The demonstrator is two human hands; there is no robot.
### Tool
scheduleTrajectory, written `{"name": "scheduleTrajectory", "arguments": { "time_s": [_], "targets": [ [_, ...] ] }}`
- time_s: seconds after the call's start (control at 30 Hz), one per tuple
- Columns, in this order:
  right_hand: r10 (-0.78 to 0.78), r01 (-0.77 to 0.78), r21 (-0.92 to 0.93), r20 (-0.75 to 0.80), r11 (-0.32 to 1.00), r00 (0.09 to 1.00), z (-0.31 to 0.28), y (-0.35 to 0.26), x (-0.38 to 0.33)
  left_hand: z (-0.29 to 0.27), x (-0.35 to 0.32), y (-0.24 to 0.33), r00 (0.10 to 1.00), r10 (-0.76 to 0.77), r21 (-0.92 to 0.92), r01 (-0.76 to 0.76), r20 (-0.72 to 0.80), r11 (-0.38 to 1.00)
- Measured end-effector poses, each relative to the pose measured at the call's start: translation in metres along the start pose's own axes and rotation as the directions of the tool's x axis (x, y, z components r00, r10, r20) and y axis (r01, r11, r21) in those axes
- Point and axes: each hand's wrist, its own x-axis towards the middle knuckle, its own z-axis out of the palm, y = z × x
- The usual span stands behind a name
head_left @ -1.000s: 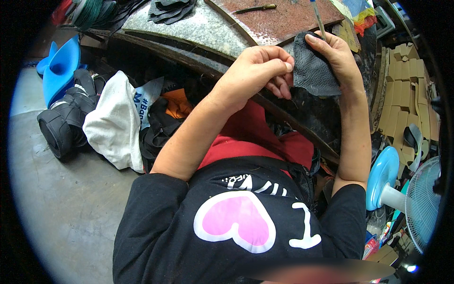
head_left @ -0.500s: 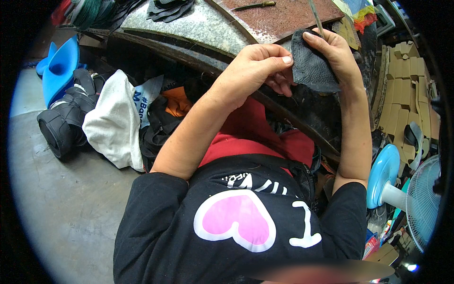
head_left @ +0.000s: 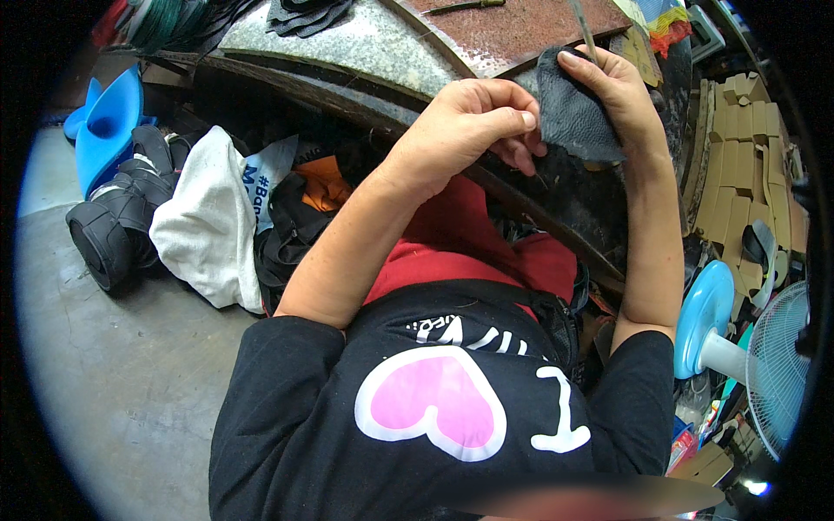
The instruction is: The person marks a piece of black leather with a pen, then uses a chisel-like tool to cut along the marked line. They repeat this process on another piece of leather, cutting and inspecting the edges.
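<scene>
A black, grainy piece of leather hangs from my right hand, pinched with the thumb on its face. A slim, pale, blade-like strip sticks up beside that thumb, apparently between my fingers; its lower end is hidden. Just left of the leather's edge is my left hand, thumb and forefinger closed in a pinch. What it holds, if anything, is too small to make out. A thin dark point shows below its curled lower fingers.
Ahead stands a workbench with a pale stone slab and a reddish-brown board, a knife on it. Black leather pieces lie at the back. Cardboard pieces and a fan are right; a white cloth is left.
My left fingertips have come slightly away from the leather's edge. The leather and my right hand have shifted up a little.
</scene>
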Motion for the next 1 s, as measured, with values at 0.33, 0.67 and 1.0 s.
{"name": "scheduleTrajectory", "arguments": {
  "time_s": [0.33, 0.67, 1.0],
  "targets": [
    [-0.044, 0.043, 0.036, 0.007, 0.998, 0.999, -0.0013, -0.0017, -0.0013, 0.0032, 0.0012, 0.0008, 1.0, -0.023, 0.071, 0.024, -0.017, 0.997],
    [0.005, -0.005, 0.028, -0.01, 1.0, 1.0, 0.0058, -0.0008, -0.0014, -0.0032, -0.0033, 0.0017, 0.999, 0.014, 0.027, -0.015, 0.051, 1.0],
    [0.004, -0.004, 0.008, 0.002, 1.0, 1.0, 0.0051, 0.0015, 0.0004, -0.0059, -0.0022, -0.0008, 0.997, 0.035, -0.016, -0.034, 0.071, 0.999]
  ]
}}
